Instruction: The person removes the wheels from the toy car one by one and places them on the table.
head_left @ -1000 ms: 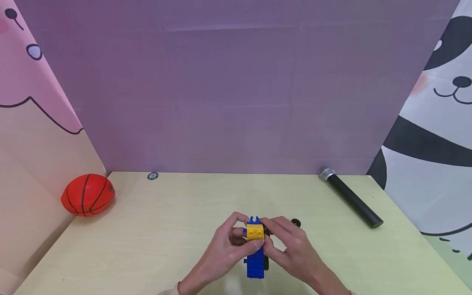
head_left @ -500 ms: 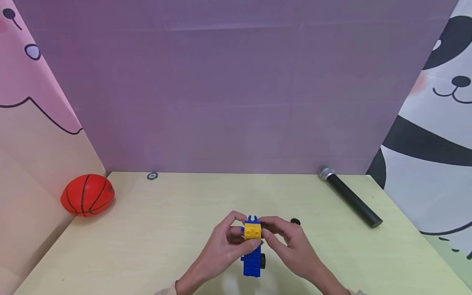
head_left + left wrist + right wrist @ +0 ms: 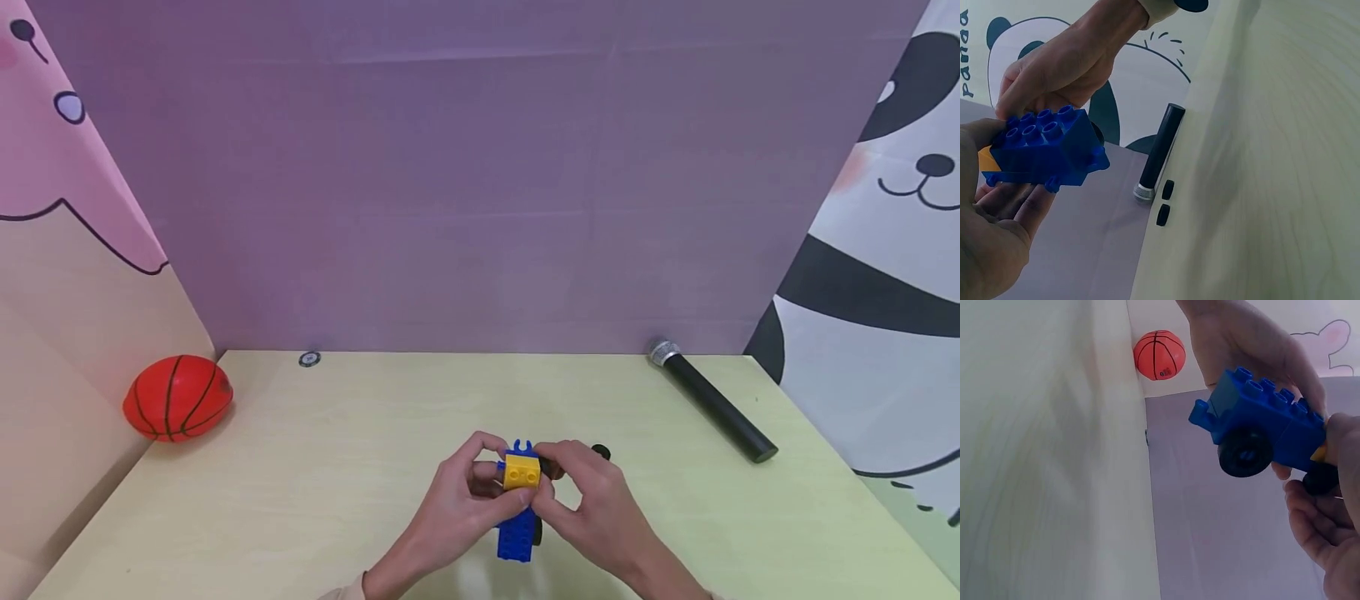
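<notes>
Close to the near edge of the pale wooden counter, at its middle, both hands hold up a blue plastic studded-brick toy car clear of the surface. The left hand has its fingers curled round the car's left side, thumb by the yellow plastic two-stud brick that sits on the car's far end. The right hand has its grip closed on the car's right side, fingertips pinching at the yellow brick. In the right wrist view a black wheel shows on the car's side.

Just beyond the right hand, two small loose black wheels lie on the counter. Farther off, at the far right corner, a black cylindrical microphone with a silver mesh head lies slantwise. At the left edge an orange rubber basketball rests against the wall, and a small round silver disc lies at the far edge.
</notes>
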{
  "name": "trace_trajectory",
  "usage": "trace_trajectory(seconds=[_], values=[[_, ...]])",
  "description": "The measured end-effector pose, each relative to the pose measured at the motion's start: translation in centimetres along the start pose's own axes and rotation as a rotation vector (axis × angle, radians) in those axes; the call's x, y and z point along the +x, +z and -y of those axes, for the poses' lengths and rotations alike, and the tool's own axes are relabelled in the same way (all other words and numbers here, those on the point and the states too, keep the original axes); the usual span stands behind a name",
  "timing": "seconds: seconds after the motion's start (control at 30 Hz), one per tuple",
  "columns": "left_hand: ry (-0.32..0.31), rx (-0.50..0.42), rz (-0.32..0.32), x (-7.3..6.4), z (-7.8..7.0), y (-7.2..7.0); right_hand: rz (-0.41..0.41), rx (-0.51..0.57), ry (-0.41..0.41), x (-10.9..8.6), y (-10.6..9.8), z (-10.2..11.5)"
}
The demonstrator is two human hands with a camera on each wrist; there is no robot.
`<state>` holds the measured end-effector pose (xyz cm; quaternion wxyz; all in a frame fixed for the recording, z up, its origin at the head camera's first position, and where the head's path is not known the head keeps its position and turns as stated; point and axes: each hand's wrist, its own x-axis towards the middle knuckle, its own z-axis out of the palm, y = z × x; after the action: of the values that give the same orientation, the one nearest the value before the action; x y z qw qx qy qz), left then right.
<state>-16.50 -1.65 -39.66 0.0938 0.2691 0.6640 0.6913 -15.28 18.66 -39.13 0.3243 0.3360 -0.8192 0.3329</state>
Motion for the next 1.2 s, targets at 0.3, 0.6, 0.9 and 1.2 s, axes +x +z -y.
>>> trace_trajectory(seconds=[0.3, 0.6, 0.9, 1.2], values=[[-0.031, -0.052, 0.006, 0.05, -0.14, -0.1, 0.019, 0.078, -0.019, 0.03, -0.36, -0.26], [-0.039, -0.064, 0.002, 0.15, -0.28, -0.21, 0.033, 0.162, 0.006, 0.05, -0.49, -0.49], [-0.057, -0.096, 0.03, -0.02, -0.34, -0.52, 0.032, 0.213, 0.072, 0.01, -0.59, -0.63], [-0.051, -0.078, 0.026, -0.02, -0.28, -0.53, 0.062, 0.277, 0.13, -0.13, -0.72, -0.71]])
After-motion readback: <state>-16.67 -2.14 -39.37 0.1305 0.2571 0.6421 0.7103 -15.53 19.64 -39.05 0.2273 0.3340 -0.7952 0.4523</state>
